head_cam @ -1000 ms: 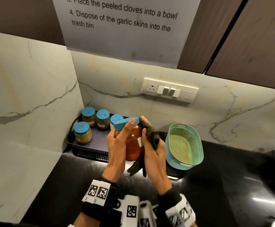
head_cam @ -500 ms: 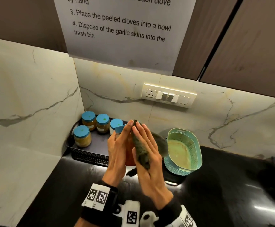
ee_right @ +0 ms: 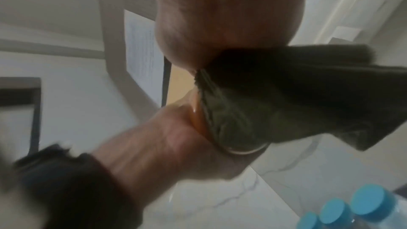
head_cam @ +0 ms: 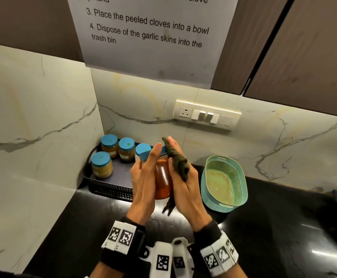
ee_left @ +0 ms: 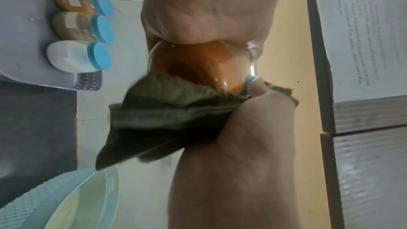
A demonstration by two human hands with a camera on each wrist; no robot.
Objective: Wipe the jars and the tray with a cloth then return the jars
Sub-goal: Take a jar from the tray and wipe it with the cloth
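Note:
My left hand (head_cam: 144, 173) holds an orange-filled jar (head_cam: 162, 181) with a blue lid, tilted, above the counter in front of the tray. My right hand (head_cam: 183, 187) presses a dark green cloth (head_cam: 180, 163) against the jar's right side, fingers nearly straight and the thumb pinching the cloth. In the left wrist view the jar's base (ee_left: 198, 62) sits between both palms, with the cloth (ee_left: 167, 116) bunched under it. The dark perforated tray (head_cam: 111, 189) stands in the corner with several blue-lidded jars (head_cam: 101, 164) on it.
A teal perforated basket (head_cam: 209, 197) sits on the black counter (head_cam: 264, 227) just right of my hands. Marble walls close the corner on the left and behind. A switch panel (head_cam: 206, 115) is on the back wall, and cabinets with a paper sheet hang above.
My right hand went from curling the cloth near the jar's lid to lying flatter along its side. The left hand kept hold of the jar.

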